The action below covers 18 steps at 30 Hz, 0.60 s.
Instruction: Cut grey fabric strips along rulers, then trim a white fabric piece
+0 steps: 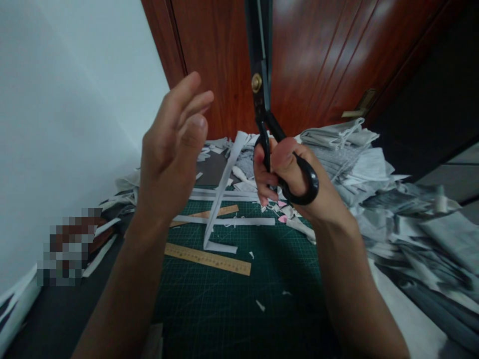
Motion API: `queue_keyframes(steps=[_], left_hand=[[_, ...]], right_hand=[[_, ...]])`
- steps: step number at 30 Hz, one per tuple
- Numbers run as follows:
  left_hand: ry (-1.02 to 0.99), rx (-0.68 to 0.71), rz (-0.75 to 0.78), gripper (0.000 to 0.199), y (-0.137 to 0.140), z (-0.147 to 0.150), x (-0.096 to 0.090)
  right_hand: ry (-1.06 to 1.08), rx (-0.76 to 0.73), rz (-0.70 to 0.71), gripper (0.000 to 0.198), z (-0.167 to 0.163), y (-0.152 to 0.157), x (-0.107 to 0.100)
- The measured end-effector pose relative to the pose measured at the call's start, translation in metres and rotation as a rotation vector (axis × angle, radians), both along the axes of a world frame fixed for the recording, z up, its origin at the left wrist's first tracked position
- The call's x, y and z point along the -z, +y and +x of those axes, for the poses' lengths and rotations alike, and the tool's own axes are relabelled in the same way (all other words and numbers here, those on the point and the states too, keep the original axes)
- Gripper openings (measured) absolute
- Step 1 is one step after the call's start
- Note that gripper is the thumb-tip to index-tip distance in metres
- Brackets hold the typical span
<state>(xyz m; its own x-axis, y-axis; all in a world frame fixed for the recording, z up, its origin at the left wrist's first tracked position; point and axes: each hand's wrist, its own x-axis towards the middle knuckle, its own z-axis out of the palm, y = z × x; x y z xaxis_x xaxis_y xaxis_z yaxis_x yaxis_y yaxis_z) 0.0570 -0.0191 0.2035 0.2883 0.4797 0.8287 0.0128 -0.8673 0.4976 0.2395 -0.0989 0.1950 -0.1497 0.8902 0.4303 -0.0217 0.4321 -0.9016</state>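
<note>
My right hand [286, 172] is wrapped round the handles of large black scissors [264, 94]. Their blades point up and lie close together, with a brass pivot screw showing and the tips cut off by the frame's top. My left hand [174, 132] is raised at the left, fingers loosely bent and apart from the thumb, nothing visible in it. Between the hands, lower down, a folded white fabric strip [223, 192] slants upward from the green cutting mat [209, 309]. Another white strip [258, 221] lies flat across a wooden ruler [224, 210]. Nearer to me is a second wooden ruler [209, 259].
Heaps of grey and white fabric [374, 189] crowd the right side and back. Small scraps [261, 305] dot the mat. A white wall [75, 99] stands at the left, and a reddish wooden door [224, 60] with a brass handle [355, 113] is behind.
</note>
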Motion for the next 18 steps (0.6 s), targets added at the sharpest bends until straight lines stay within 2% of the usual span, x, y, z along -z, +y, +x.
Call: queue_keyframes(steps=[4, 13, 16, 18], left_hand=[[0.025, 0.002, -0.002, 0.045, 0.005, 0.001, 0.001], [0.147, -0.043, -0.003, 0.035, 0.000, 0.004, 0.000], [0.231, -0.098, 0.006, 0.034, 0.005, 0.003, 0.002], [0.334, -0.156, -0.012, 0.035, 0.014, 0.004, 0.010]], right_hand=[[-0.017, 0.029, -0.036, 0.053, 0.001, 0.002, 0.001], [0.018, -0.019, -0.015, 0.048, 0.002, 0.003, 0.000], [0.011, -0.018, 0.009, 0.046, 0.004, 0.002, -0.002], [-0.030, 0.022, 0.034, 0.045, 0.007, 0.002, -0.003]])
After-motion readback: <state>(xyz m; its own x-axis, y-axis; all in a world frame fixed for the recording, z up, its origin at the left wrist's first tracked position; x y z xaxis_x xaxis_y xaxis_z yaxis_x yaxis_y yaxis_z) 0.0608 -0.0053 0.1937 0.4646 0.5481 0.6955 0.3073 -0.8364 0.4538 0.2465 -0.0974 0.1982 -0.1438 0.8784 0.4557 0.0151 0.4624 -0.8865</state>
